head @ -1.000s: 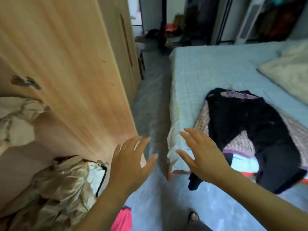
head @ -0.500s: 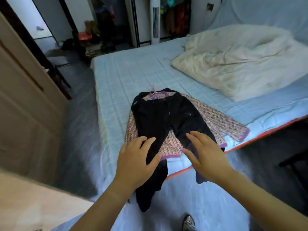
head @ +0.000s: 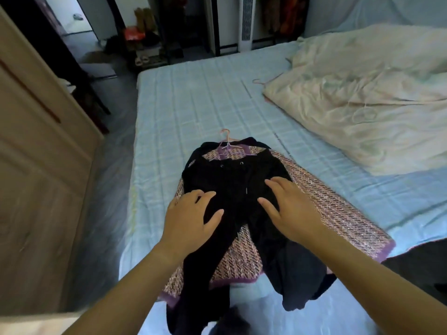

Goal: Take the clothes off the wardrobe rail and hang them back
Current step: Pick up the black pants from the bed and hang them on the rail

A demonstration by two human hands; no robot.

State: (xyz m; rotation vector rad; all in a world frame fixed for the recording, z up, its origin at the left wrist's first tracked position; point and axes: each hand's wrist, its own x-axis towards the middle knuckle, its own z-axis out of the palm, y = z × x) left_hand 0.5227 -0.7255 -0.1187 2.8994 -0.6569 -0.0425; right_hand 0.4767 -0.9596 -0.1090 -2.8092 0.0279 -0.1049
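Left hand [head: 191, 217] and right hand [head: 294, 209], fingers spread, over black trousers [head: 238, 187] atop a pink-purple knit garment [head: 321, 204]; pale-blue bed [head: 193, 100].

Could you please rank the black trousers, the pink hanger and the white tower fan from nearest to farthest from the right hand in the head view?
1. black trousers, directly under the right hand.
2. pink hanger, just beyond the trousers.
3. white tower fan, past the bed's far end.

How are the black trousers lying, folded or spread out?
Spread out: the trousers lie flat on a pink top on the bed, legs apart and trailing over the near edge.
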